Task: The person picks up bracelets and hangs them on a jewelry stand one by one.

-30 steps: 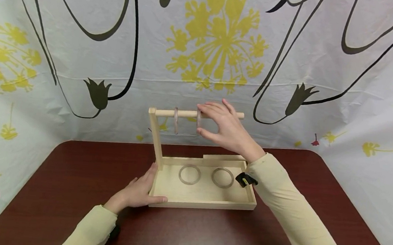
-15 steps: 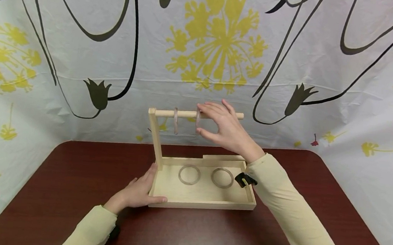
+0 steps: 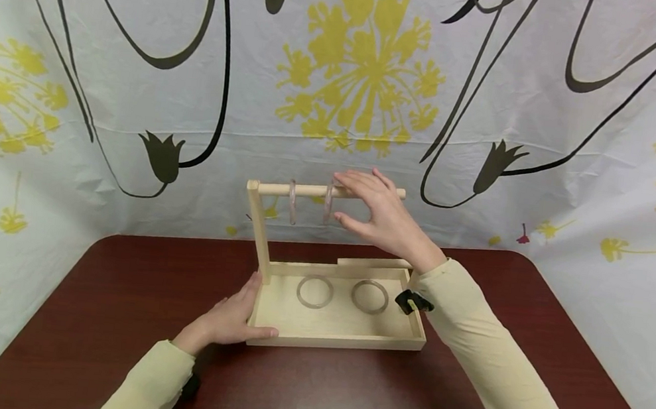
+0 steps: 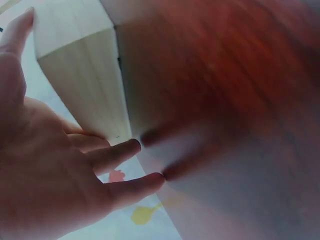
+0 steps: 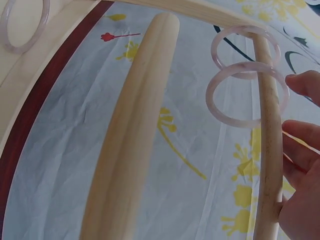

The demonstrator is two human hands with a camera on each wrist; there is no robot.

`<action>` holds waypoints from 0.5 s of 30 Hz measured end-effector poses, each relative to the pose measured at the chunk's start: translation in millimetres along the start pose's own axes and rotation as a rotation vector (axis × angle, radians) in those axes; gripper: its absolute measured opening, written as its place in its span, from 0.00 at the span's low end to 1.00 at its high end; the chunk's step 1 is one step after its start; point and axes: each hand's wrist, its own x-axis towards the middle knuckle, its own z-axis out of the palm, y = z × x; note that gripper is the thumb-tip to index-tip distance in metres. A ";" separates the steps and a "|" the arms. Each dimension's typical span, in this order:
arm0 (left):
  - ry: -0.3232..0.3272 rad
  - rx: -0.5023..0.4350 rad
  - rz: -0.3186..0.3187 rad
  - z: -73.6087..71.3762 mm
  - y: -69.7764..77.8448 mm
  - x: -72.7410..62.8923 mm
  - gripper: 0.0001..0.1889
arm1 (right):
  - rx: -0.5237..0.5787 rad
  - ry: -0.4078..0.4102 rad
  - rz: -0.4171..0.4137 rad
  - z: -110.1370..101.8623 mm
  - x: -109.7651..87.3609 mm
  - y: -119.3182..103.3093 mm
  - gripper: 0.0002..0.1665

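A pale wooden stand has a tray [image 3: 337, 344], a post [image 3: 259, 234] at its left end and a horizontal rod [image 3: 313, 191] above. Two translucent pinkish bangles hang on the rod: one bangle [image 3: 292, 211] nearer the post, another bangle [image 3: 327, 212] to its right. My right hand [image 3: 387, 214] is just right of that second bangle, fingers at the rod, a small gap between thumb and bangle. Two more bangles, a left one [image 3: 297, 290] and a right one [image 3: 353, 295], lie flat in the tray. My left hand [image 3: 226, 320] rests against the tray's left end, thumb along the front wall.
A second wooden rod [image 5: 131, 125] runs lower, behind the tray. Under the stand is a dark red-brown table [image 3: 112, 315]. A white sheet [image 3: 254, 110] with printed yellow and dark plants hangs behind and at both sides.
My right hand has let go of the second bangle and shifted slightly right of it. That bangle hangs on the rod. My left hand has kept its place at the tray.
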 end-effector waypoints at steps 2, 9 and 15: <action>0.004 0.006 0.002 -0.3 1.6 -0.5 0.59 | 0.011 0.013 0.005 -1.7 -2.9 2.2 0.35; 0.029 0.088 -0.004 -1.1 11.9 -3.6 0.54 | 0.028 0.101 -0.016 -9.6 -12.8 8.8 0.33; 0.092 0.123 0.026 -2.6 23.0 -5.4 0.49 | 0.030 0.157 -0.010 -15.6 -22.0 13.3 0.32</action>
